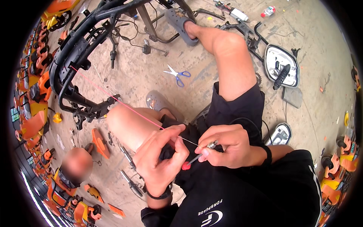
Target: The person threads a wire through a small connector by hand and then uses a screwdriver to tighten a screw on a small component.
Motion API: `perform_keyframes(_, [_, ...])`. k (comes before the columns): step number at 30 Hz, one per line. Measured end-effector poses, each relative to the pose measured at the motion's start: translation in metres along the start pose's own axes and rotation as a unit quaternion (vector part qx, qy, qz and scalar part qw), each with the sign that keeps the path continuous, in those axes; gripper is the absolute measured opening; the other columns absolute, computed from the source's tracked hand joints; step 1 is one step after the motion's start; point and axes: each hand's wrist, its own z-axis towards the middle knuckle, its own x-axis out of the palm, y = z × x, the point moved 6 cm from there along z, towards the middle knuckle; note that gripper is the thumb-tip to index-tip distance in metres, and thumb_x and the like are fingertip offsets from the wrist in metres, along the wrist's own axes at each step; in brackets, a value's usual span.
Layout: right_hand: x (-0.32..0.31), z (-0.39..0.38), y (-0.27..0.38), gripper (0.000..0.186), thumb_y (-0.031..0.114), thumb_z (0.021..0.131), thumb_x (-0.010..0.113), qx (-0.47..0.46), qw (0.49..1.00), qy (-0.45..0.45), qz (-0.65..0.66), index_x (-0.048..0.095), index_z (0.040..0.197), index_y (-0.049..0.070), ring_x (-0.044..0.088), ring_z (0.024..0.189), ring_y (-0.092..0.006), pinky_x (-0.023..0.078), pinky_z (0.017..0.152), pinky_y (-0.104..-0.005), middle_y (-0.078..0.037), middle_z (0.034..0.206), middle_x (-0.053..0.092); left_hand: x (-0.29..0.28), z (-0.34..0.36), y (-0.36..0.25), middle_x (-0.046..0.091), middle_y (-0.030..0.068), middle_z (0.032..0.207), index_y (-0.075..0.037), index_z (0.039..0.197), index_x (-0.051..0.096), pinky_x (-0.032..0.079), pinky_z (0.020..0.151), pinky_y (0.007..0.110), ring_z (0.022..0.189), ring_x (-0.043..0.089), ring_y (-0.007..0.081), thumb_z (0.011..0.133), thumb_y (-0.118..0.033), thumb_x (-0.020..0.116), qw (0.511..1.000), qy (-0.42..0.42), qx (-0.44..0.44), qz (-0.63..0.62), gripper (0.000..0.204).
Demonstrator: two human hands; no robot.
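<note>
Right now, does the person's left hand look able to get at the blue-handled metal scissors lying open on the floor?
Probably yes, with a forward lean: the scissors lie uncovered. But the left hand seems to pinch the thin pink wire, so likely must release it first.

Vehicle repair or assembly workshop, hall-like. Bare concrete floor (317, 125), black tubular vehicle frame (107, 12), coil-spring shock absorber (281, 76) and orange panel (99, 143) lying loose, blue-handled scissors (177, 75), orange-yellow vehicle bodies (34, 126) lined up along left side, windows (14, 114) behind.
</note>
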Motion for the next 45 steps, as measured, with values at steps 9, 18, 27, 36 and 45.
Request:
perform_keyframes(9, [0.001,0.000,0.000,0.007,0.001,0.086,0.069,0.011,0.999,-0.021,0.033,0.074,0.086,-0.004,0.068,0.065,-0.0115,0.053,0.058,-0.0225,-0.012,0.087,0.072,0.000,0.005,-0.009,0.074,0.0140,0.086,0.004,0.090,0.068,0.053,0.061,0.028,0.066,0.067,0.0209,0.070,0.013,0.068,0.994,0.009,0.080,0.073,0.022])
perform_keyframes(18, [0.000,0.000,-0.001,0.010,0.002,0.087,0.068,0.027,0.998,-0.025,0.056,0.073,0.082,-0.006,0.069,0.065,-0.0126,0.054,0.058,-0.0227,-0.013,0.087,0.072,0.005,0.001,-0.007,0.074,0.0166,0.090,0.006,0.097,0.068,0.055,0.065,0.029,0.071,0.070,0.0243,0.074,0.016,0.065,0.995,-0.004,0.074,0.067,0.025])
perform_keyframes(27, [-0.001,0.006,-0.002,0.013,-0.006,0.090,0.059,0.041,0.995,0.012,0.092,0.070,0.087,-0.011,0.072,0.070,-0.0195,0.060,0.061,-0.0267,-0.020,0.090,0.068,-0.004,0.005,0.010,0.075,0.0107,0.088,0.005,0.102,0.072,0.055,0.065,0.025,0.071,0.069,0.0115,0.093,0.004,0.060,0.995,-0.054,-0.088,0.002,0.015])
perform_keyframes(36, [0.008,0.004,-0.003,0.014,-0.007,0.090,0.058,0.062,0.994,0.012,0.090,0.071,0.091,-0.012,0.072,0.071,-0.0207,0.060,0.062,-0.0269,-0.020,0.093,0.067,-0.071,0.003,-0.065,0.070,0.0186,0.087,0.006,0.106,0.064,0.051,0.051,0.028,0.064,0.064,0.0223,0.088,0.002,0.065,0.955,0.061,0.257,-0.131,0.018])
perform_keyframes(45, [0.009,0.002,0.005,0.009,-0.005,0.086,0.066,0.062,0.996,0.054,0.020,0.072,0.092,-0.007,0.074,0.073,-0.0184,0.058,0.062,-0.0249,-0.017,0.092,0.070,-0.106,0.001,-0.034,0.067,0.0073,0.105,-0.010,0.125,0.056,0.057,0.074,0.038,0.084,0.066,0.0284,0.097,-0.014,0.054,0.841,0.012,0.186,-0.508,0.028])
